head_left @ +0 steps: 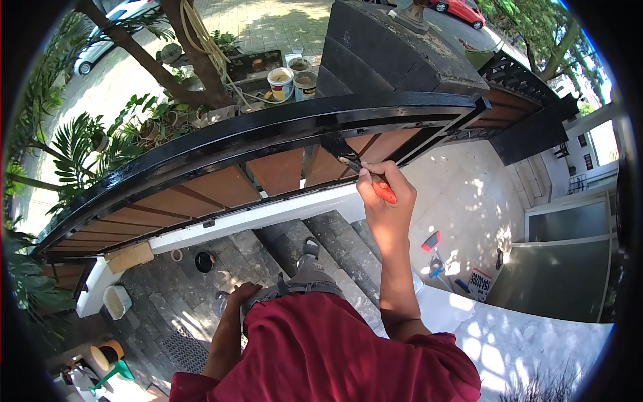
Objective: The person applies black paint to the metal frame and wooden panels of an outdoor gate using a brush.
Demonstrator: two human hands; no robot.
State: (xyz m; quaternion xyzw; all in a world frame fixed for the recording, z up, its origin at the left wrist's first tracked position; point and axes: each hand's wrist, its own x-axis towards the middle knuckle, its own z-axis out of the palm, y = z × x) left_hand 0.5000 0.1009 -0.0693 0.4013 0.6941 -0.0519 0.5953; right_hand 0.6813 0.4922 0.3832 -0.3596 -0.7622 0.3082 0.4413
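Note:
My right hand (385, 191) is closed around a paintbrush (384, 189) with a red-orange handle. Its dark bristles touch or nearly touch the black metal frame of a gate (268, 127), just under the top rail; the exact contact is hard to make out. Brown panels (278, 173) fill the gate below that rail. Down by my leg, my left hand (246, 292) rests on the grey trousers (321, 273), fingers apart and holding nothing. A round black container (204, 261) stands on the dark paving to the left of my feet.
Dark stone steps (295, 238) lie under my feet. Beyond the gate, paint buckets (280, 82) stand beside a dark pillar (382, 53), with plants to the left. A red dustpan (432, 241) and a sign (478, 284) are on the right. A white planter (117, 301) sits lower left.

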